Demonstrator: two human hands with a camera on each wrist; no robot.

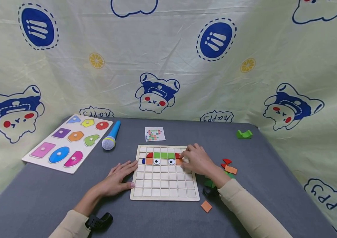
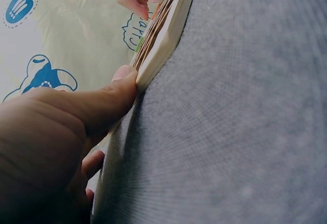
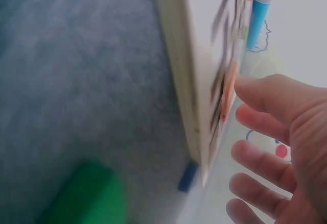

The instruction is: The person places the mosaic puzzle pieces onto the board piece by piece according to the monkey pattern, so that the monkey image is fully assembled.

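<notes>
Tile (image 3: pixel 230 94), orange, just under right grip (image 1: pixel 198 160), half-parted, hold unclear, left grip (image 1: pixel 117 178) relaxed against board (image 1: pixel 164 183)

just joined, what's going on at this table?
A person is working with coloured pieces on a gridded board. The left hand rests against the board's left edge, while the right hand is at an orange piece near the right side. Pieces sit in two rows so far, two of them eyes. Loose pieces lie to the right; a picture card lies beyond the board.
</notes>
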